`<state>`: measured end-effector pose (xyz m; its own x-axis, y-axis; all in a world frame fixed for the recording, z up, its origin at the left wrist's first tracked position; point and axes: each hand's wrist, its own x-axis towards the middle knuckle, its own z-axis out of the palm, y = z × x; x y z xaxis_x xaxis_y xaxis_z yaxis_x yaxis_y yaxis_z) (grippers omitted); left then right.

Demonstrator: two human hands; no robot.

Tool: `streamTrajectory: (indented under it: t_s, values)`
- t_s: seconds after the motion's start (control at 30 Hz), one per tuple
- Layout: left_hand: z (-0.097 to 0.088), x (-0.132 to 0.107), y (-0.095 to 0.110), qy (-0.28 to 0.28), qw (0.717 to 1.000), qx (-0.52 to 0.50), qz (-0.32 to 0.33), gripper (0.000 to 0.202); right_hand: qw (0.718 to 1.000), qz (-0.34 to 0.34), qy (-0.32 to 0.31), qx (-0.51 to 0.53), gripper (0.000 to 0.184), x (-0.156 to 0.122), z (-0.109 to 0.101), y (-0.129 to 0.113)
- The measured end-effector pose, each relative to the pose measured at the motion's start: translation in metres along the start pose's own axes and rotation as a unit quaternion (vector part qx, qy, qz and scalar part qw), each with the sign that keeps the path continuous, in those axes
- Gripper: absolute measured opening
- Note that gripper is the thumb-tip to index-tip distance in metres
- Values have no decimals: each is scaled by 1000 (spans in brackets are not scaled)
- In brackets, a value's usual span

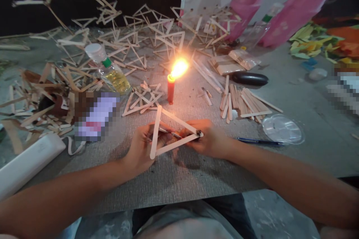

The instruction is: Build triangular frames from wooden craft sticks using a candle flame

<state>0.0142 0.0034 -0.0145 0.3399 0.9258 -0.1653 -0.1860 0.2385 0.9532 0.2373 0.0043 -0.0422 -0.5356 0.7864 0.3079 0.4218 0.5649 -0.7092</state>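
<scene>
A triangle of wooden craft sticks (176,144) is held between my hands, close to the table's front edge. Its right corner carries a dark, charred-looking joint. My left hand (140,149) is closed at the left side of the triangle, its fingers partly hidden behind the sticks. On the other side, my right hand (211,138) is closed near the dark corner. A thin pale piece shows between the fingertips of both hands, too covered to make out fully. Just beyond stands a lit red candle (171,91), upright with a bright flame.
Joined stick triangles (143,99) lie left of the candle, with many more piled behind. Loose sticks (238,101), a pen (260,141) and a clear round lid (283,129) lie right. Leftward are a bottle of yellow liquid (116,78), a blurred-out phone (98,115) and a white box-like object (30,164).
</scene>
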Motion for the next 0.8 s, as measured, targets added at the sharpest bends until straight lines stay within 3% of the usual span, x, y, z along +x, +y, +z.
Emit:
streamTrajectory:
  t_s: [0.43,0.6,0.7,0.8]
  values:
    - [0,1,-1,6,1000,-16,-9,16,999,-20,-16,20,14,3,-4,-4]
    - [-1,2,-6,6,1000,-13,17,19,997,-51,-53,-36,32,2,-22,-2]
    - [0,3,-8,17,999,-33,40,18,990,-106,-26,-93,44,2,-39,2]
    - [-1,4,-8,38,997,-39,50,17,983,-149,56,-89,33,1,-51,0]
